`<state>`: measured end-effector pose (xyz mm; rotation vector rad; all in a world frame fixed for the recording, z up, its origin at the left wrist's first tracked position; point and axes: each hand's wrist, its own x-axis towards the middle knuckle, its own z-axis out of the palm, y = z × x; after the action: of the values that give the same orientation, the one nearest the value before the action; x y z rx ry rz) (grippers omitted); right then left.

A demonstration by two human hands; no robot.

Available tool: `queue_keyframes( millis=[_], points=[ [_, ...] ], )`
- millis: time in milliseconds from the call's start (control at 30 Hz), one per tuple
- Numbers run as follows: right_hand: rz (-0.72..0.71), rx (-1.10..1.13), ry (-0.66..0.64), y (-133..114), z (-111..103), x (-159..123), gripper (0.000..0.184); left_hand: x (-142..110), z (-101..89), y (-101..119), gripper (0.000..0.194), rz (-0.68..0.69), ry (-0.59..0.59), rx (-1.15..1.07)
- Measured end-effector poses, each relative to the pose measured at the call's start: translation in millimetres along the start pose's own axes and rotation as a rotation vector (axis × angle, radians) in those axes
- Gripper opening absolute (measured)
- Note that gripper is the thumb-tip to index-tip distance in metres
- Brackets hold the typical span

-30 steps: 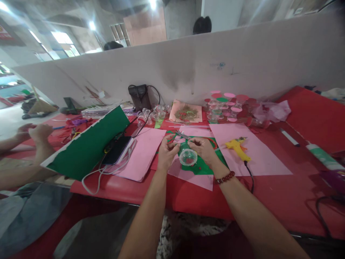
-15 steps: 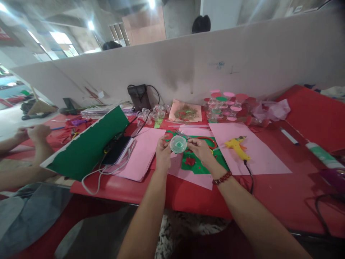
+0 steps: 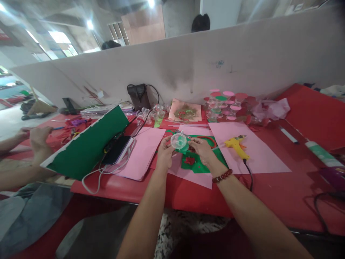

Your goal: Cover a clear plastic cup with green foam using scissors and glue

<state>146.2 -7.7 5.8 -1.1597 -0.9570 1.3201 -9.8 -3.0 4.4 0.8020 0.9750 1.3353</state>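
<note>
A small clear plastic cup (image 3: 179, 141) is held up between both hands above a green sheet (image 3: 198, 160) with red cut-outs on it. My left hand (image 3: 165, 154) grips the cup's left side with curled fingers. My right hand (image 3: 201, 150), with a red bead bracelet at the wrist, pinches its right side. The cup's round mouth or base faces me, slightly tilted.
A yellow glue gun (image 3: 236, 145) lies on a pink sheet (image 3: 250, 151) to the right. A phone (image 3: 116, 149) with white cable and a raised green board (image 3: 88, 144) sit left. Clear cups with coloured lids (image 3: 223, 106) stand at the back. Another person's hands (image 3: 37, 138) work at far left.
The cup has been lifted from low above the green sheet, moved left and turned so its round face points at me. Both hands rose a little with it.
</note>
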Motion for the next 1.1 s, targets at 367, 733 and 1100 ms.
queue_keyframes(
  millis=[367,733,1100],
  points=[
    [-0.027,-0.041,0.001,6.1,0.8,2.8,0.021,0.8,-0.6,-1.5,0.062,0.0,0.019,-0.06],
    [-0.025,-0.023,0.024,5.5,1.1,2.8,0.026,2.1,-0.8,-2.5,0.057,-0.016,-0.015,-0.096],
    [-0.03,-0.014,0.008,8.9,3.0,2.1,0.025,1.9,-0.4,-1.7,0.056,0.01,-0.04,-0.13]
  ],
)
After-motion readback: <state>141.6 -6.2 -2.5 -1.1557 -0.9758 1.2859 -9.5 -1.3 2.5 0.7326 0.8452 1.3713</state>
